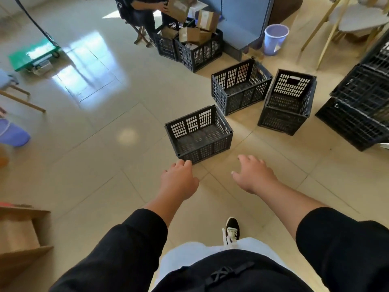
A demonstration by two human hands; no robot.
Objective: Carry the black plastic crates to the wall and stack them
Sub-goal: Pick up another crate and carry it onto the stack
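An empty black plastic crate point(199, 134) stands on the tiled floor just ahead of me. My left hand point(179, 180) hovers near its front left corner, fingers relaxed, holding nothing. My right hand point(252, 173) reaches out to the right of the crate's front, fingers spread and empty. Behind it stands a second empty crate point(240, 86). To its right, two crates point(288, 102) are stacked. A taller pile of black crates point(362, 102) rises at the right edge.
A seated person point(143, 11) at the back handles cardboard boxes over two filled crates point(189, 44). A lilac bin point(274, 39) stands by a blue partition. Wooden chairs point(347, 22) are at the back right, a green cart point(33, 53) at the left, a wooden shelf point(21, 232) at my near left.
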